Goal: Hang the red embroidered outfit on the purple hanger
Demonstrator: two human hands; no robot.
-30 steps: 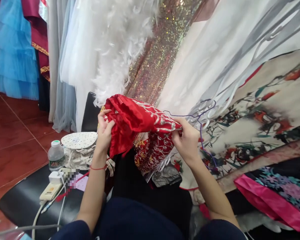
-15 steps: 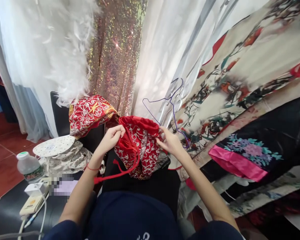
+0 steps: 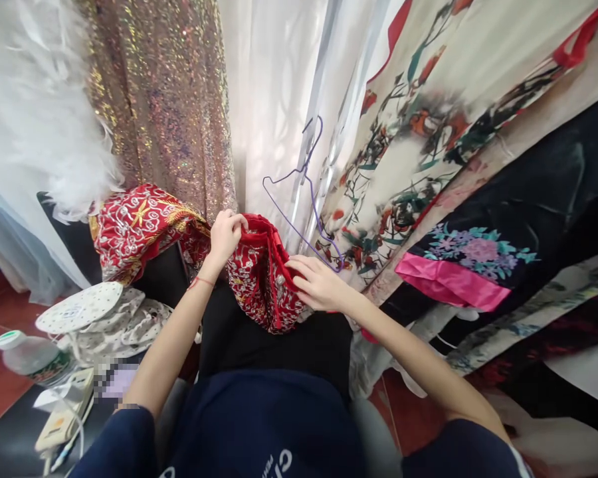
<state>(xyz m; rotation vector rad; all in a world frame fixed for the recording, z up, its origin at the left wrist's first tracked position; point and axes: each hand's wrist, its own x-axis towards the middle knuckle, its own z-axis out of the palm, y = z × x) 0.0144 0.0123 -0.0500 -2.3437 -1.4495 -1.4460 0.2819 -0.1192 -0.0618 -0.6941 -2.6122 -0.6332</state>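
A red embroidered garment (image 3: 262,279) with silver and gold stitching lies bunched over my lap. My left hand (image 3: 225,236) is closed on its upper edge, pinching the fabric. My right hand (image 3: 315,282) rests on the garment's right side with fingers curled against the red lining. More of the same red embroidered cloth (image 3: 139,226) lies heaped to the left on a black chair. A thin purple wire hanger (image 3: 306,192) hangs just behind my right hand.
Hanging dresses fill the back: white feathers (image 3: 34,126), a sequin gown (image 3: 164,99), white satin, a floral print robe (image 3: 428,119), a black garment with a pink band (image 3: 448,282). On a black seat at left sit a water bottle (image 3: 27,355), a dotted white bag (image 3: 104,318) and a power strip (image 3: 62,415).
The red garment has come down from chest height onto my lap and is folded smaller. Both hands dropped with it and drew closer. My view swung to the right.
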